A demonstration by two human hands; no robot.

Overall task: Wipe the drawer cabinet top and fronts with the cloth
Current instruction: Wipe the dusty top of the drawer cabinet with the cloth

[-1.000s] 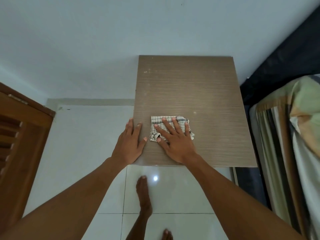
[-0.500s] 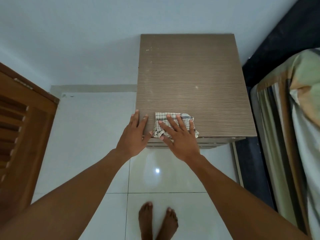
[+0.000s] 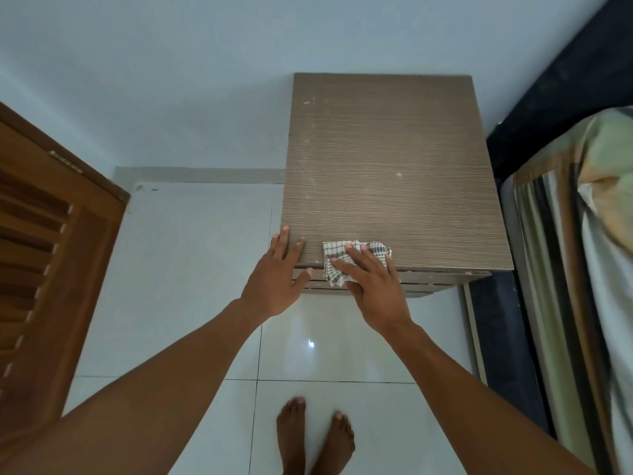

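A brown wood-grain drawer cabinet (image 3: 394,166) stands against the pale wall, its top dusty with small white specks. A checked white-and-grey cloth (image 3: 334,265) lies over the top's front edge and hangs a little onto the upper drawer front (image 3: 428,277). My right hand (image 3: 373,282) presses flat on the cloth with fingers spread. My left hand (image 3: 279,274) rests open at the cabinet's front left corner, fingertips on the top, thumb against the drawer front.
A louvred wooden door (image 3: 44,262) stands at the left. A bed with striped bedding (image 3: 575,269) runs along the right, close to the cabinet's side. Glossy white floor tiles (image 3: 191,269) lie below, with my bare feet (image 3: 313,437) near the bottom edge.
The cloth and my right hand have slid back from the top to its front edge, the cloth now draping over it. My left hand followed. I stepped back, so the drawer fronts show.
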